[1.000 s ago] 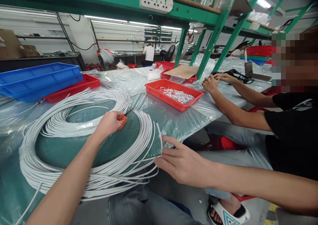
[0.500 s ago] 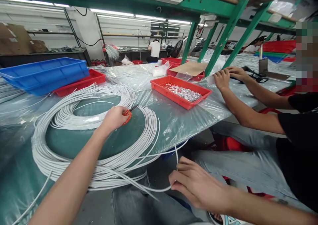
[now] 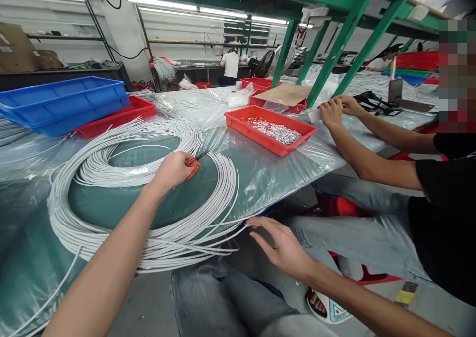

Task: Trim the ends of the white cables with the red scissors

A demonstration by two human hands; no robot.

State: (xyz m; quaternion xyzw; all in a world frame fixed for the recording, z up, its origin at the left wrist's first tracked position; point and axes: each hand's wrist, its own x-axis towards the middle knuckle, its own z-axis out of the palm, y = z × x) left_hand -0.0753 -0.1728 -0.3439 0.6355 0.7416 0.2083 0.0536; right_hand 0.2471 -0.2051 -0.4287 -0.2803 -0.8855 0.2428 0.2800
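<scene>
My left hand [image 3: 174,171] is closed around a pair of scissors [image 3: 194,166] with orange handles and dark tips pointing away to the right. It hovers over a big coil of light grey cable [image 3: 186,238] lying on the table. A second, smaller coil [image 3: 122,178] overlaps it at the back. My right hand [image 3: 284,245] is beyond the table's front edge, its thumb and fingers apart. Its index fingertip is beside the loose cable ends [image 3: 240,226] that stick out from the coil; whether it touches one I cannot tell.
A red tray [image 3: 273,131] of small shiny metal parts stands behind the coils. On the left a blue tray [image 3: 67,106] rests on a red tray [image 3: 143,110]. A co-worker's hands [image 3: 334,111] are at the right. Green shelf posts [image 3: 336,49] rise from the plastic-covered table.
My right hand has let go of the cable it was pinching and has opened, moving up nearer the table edge. That cable now lies by the coil. My left hand still holds the scissors.
</scene>
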